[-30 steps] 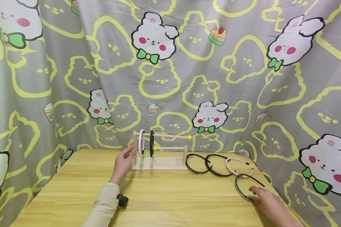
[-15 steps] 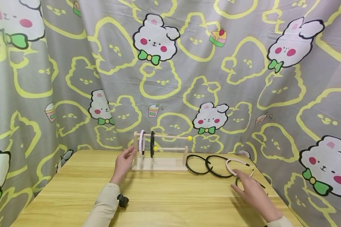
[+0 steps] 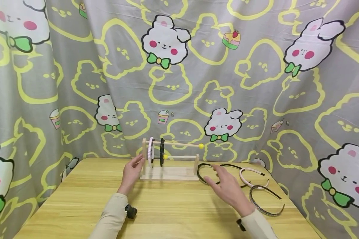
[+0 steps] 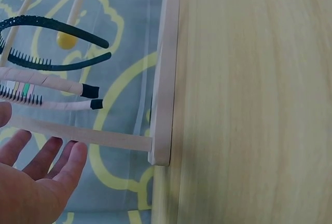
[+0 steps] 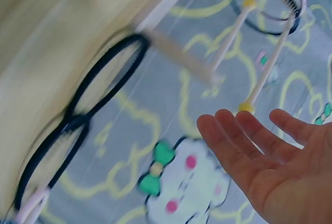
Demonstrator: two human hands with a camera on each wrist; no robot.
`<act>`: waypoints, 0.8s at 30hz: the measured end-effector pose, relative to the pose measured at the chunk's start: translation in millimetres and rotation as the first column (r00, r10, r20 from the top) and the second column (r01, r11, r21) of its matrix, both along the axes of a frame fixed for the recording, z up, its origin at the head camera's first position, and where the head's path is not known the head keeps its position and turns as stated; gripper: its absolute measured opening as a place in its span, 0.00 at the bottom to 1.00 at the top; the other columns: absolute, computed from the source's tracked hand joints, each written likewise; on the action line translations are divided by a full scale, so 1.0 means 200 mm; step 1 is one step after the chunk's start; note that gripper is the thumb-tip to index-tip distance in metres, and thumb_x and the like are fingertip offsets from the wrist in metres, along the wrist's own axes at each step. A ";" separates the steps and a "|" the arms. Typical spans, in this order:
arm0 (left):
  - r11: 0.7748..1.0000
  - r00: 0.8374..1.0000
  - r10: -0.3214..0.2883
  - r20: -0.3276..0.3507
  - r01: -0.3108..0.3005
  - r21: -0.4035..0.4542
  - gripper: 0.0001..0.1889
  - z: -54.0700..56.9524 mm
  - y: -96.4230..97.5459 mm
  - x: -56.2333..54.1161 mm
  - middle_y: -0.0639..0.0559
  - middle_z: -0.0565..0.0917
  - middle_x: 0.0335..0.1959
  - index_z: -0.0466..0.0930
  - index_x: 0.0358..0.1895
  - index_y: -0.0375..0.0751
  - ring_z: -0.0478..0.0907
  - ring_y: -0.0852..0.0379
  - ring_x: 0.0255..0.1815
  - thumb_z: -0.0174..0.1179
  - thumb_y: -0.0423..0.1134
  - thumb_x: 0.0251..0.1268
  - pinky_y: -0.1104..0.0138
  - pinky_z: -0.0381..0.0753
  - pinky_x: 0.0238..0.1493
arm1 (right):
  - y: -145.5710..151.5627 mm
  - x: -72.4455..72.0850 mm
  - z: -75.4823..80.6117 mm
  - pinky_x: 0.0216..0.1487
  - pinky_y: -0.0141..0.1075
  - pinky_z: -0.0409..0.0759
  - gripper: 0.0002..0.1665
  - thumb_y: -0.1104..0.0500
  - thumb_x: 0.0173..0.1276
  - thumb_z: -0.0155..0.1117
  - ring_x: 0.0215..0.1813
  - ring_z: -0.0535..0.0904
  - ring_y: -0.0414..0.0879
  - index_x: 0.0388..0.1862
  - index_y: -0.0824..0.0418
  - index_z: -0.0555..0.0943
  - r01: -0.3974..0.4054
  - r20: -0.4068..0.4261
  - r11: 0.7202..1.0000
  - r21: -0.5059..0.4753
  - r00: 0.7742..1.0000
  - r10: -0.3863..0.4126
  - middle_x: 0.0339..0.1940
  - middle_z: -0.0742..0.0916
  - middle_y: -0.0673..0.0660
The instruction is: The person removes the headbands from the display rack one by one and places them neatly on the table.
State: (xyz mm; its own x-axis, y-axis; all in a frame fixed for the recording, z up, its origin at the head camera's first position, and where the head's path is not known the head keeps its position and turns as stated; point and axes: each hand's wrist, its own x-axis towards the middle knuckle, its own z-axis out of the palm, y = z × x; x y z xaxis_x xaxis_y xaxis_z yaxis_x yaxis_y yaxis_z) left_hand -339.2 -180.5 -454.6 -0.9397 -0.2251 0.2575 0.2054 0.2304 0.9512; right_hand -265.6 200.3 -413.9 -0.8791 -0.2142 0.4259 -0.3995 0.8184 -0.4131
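My left hand [image 3: 131, 175] holds the left post of a wooden headband stand [image 3: 173, 173]. In the left wrist view its thumb lies on one side of the post [image 4: 122, 140] and its fingers on the other. A pink headband [image 3: 149, 153] and a black toothed headband [image 3: 162, 153] hang from the stand's upper rod near that post. My right hand [image 3: 227, 190] is over the table with fingers extended and nothing in it. Behind it a black headband [image 3: 199, 175] and a second black headband [image 3: 237, 167] are partly hidden.
Farther right on the table [image 3: 167, 212] lie a pink headband [image 3: 244, 181] and a dark grey headband [image 3: 258, 207]. Yellow balls tip the stand's rods, the upper ball [image 3: 201, 146] facing right. A patterned curtain [image 3: 179, 66] encloses the back and sides.
My right hand leaves the dark grey headband at the right and moves left across the table toward the stand, fingers spreading. The left hand stays on the post.
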 end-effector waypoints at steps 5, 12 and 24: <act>1.000 1.000 -0.008 -0.001 0.008 0.012 0.26 0.00 0.00 0.00 0.37 0.78 0.68 0.74 0.71 0.41 0.76 0.37 0.67 0.59 0.48 0.78 0.47 0.76 0.68 | -0.24 -0.04 0.04 0.55 0.51 0.83 0.41 0.31 0.73 0.59 0.56 0.83 0.51 0.74 0.54 0.71 -0.059 0.009 0.993 -0.101 0.998 0.060 0.62 0.84 0.56; 0.999 0.999 -0.022 0.023 0.022 0.025 0.25 0.00 0.00 -0.01 0.38 0.77 0.69 0.73 0.72 0.42 0.75 0.38 0.68 0.58 0.46 0.78 0.47 0.76 0.69 | -0.56 -0.13 0.07 0.51 0.41 0.86 0.35 0.40 0.70 0.69 0.52 0.83 0.49 0.68 0.57 0.74 -0.165 -0.024 0.952 -0.258 0.986 0.165 0.54 0.85 0.54; 1.000 1.000 0.004 0.001 -0.004 0.006 0.26 0.00 0.01 0.00 0.37 0.78 0.68 0.73 0.71 0.39 0.77 0.37 0.66 0.59 0.48 0.78 0.48 0.77 0.67 | -0.91 -0.34 0.05 0.46 0.39 0.87 0.33 0.58 0.66 0.76 0.49 0.84 0.55 0.68 0.60 0.74 -0.192 -0.110 0.890 -0.413 0.981 0.160 0.54 0.82 0.59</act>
